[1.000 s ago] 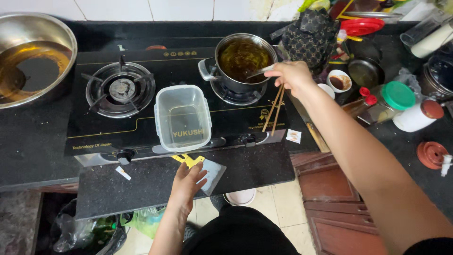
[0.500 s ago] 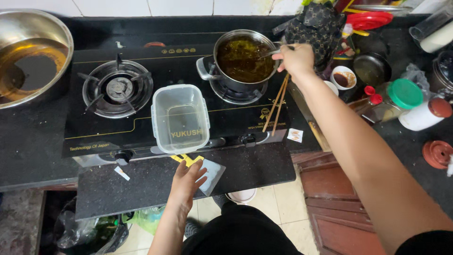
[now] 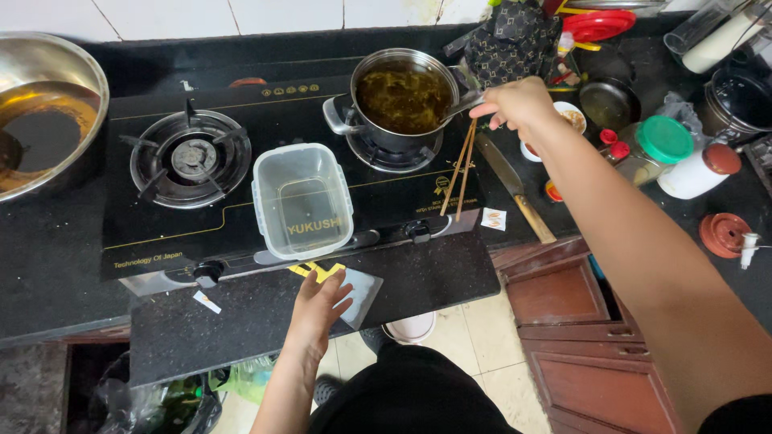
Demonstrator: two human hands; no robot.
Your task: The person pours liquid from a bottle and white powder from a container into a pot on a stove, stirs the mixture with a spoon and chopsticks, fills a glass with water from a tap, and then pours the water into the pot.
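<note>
A steel pot (image 3: 338, 116) of dark broth with greens stands on the right burner of a black gas stove (image 3: 241, 233). My right hand (image 3: 519, 104) is at the pot's right rim, fingers closed on a thin metal handle (image 3: 465, 104); I cannot tell whether it belongs to a spoon or to the pot. My left hand (image 3: 318, 309) lies flat with fingers apart on the dark counter's front edge (image 3: 434, 277), touching a grey card (image 3: 363, 291) and yellow strips (image 3: 315, 271). A clear, empty plastic container (image 3: 301, 201) sits on the stove between the burners.
Wooden chopsticks (image 3: 460, 169) and a knife (image 3: 515, 189) lie right of the pot. A large steel bowl (image 3: 48, 112) with brown liquid stands far left beside the bare left burner (image 3: 190, 158). Jars, lids and small bowls crowd the right counter (image 3: 667, 149). Wooden drawers (image 3: 579, 321) sit below.
My right hand has moved from above the pot's front rim to its right rim. The left hand stays on the counter edge.
</note>
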